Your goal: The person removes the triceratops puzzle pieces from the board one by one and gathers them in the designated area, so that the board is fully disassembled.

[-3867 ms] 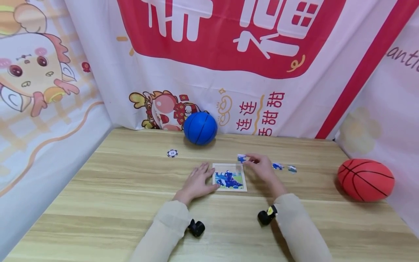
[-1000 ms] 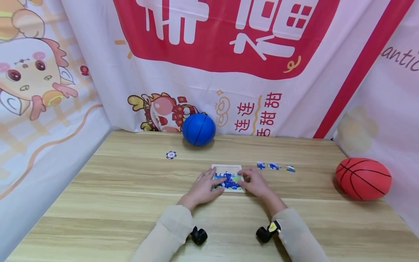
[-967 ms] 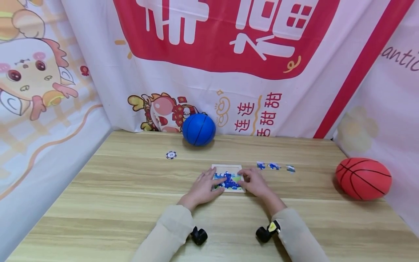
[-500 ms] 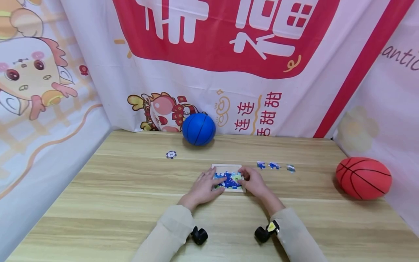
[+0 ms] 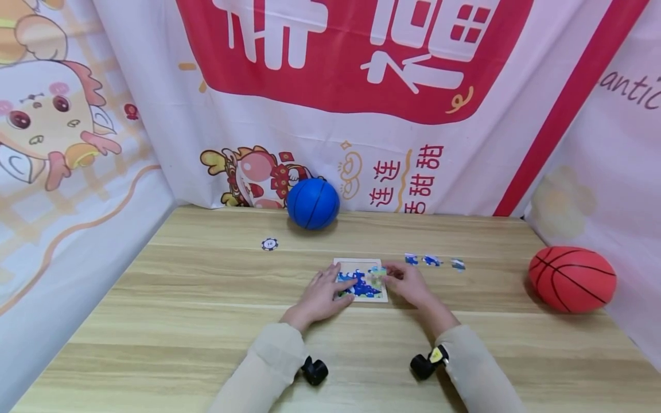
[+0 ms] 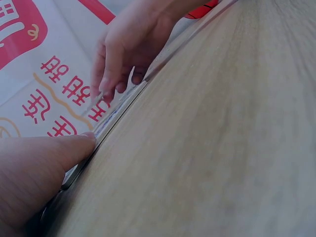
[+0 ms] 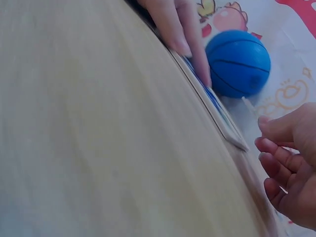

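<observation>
The left hand (image 5: 321, 292) lies flat on the puzzle board (image 5: 360, 280) mid-table; the right hand (image 5: 408, 282) pinches a piece (image 5: 377, 273), probably light, thin, stiff, best held by its edges.

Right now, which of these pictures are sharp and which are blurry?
Head view: evenly lit and sharp, with the puzzle board and blue ball crisp. Left wrist view: the near thumb is soft. Right wrist view: the table is a blur, the right hand soft.
</observation>
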Tool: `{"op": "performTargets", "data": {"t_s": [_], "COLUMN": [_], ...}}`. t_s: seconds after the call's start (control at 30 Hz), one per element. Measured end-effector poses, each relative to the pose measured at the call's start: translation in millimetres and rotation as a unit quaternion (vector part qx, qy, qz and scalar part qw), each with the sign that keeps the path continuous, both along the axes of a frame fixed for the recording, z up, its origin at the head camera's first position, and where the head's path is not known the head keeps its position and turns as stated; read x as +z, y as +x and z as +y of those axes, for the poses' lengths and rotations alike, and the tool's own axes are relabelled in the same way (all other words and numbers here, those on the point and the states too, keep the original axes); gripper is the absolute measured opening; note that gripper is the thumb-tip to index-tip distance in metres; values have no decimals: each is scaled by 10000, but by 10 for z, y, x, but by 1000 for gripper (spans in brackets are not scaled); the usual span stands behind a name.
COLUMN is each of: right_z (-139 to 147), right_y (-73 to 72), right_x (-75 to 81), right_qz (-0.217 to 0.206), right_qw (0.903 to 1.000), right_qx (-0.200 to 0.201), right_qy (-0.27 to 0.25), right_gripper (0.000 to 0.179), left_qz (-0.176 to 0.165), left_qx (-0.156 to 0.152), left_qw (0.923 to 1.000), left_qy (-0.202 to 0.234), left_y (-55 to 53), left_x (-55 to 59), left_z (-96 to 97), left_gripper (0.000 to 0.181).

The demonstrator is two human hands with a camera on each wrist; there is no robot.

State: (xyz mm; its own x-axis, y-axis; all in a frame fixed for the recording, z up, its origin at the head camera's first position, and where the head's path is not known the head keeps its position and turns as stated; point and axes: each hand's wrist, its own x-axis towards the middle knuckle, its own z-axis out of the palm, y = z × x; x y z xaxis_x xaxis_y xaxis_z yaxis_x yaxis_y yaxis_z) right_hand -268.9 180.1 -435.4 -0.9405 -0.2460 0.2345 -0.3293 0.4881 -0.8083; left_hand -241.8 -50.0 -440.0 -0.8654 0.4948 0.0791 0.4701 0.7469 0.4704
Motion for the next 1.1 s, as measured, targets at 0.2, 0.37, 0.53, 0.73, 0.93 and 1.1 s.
{"op": "performTargets", "data": {"t_s": [0.2, 0.37, 0.53, 0.73, 0.93, 1.1], "right_z": [297, 617, 962, 1289, 1495, 1611], "right_y": [27, 84, 162, 266, 352, 343], "right_x": [89, 110, 124, 116, 127, 41], "right_qz": [78, 284, 479, 569, 176, 122], "right_qw": [9994, 9982, 9957, 9934, 9928, 9896], "right_qx": [-166, -352, -550, -839, -1073, -1215], "right_qy": [302, 394, 566, 540, 509, 754], "right_gripper": [29, 31, 31, 30, 33, 33], "left_qz": [8, -5, -2, 11, 25, 19], "left_qx": [16, 25, 30, 48, 22, 25], "left_qw": [10000, 10000, 10000, 10000, 10000, 10000], "left_qy": [0, 5, -36, -74, -44, -18], "left_y": [8, 8, 4, -6, -11, -13], "left_x": [1, -2, -13, -18, -23, -28], "left_z": [-3, -5, -5, 3, -1, -4], "left_gripper": [44, 43, 44, 43, 43, 43]}}
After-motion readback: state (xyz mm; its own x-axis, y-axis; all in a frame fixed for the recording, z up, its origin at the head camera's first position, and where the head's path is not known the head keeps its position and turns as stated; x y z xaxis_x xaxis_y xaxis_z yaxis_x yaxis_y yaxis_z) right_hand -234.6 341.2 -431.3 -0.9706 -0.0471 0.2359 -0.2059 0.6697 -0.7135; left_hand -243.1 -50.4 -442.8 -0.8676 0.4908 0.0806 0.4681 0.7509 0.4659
